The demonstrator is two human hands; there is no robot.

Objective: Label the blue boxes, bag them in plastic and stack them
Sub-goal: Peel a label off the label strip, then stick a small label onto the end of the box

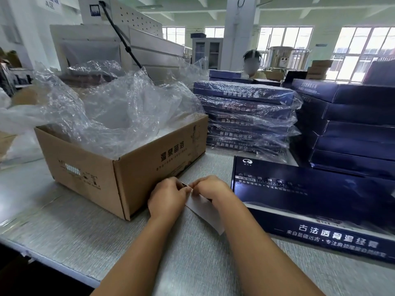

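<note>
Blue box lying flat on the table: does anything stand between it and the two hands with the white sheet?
Nothing visible does. The left hand and right hand pinch the white sheet just left of the blue box; only bare table lies between.

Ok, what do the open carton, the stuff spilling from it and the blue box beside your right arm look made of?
Carton: matte brown corrugated cardboard, thick raw edges. Stuff inside: thin clear plastic film, glossy, crinkled. Blue box: likely printed paperboard, faint sheen.
</note>
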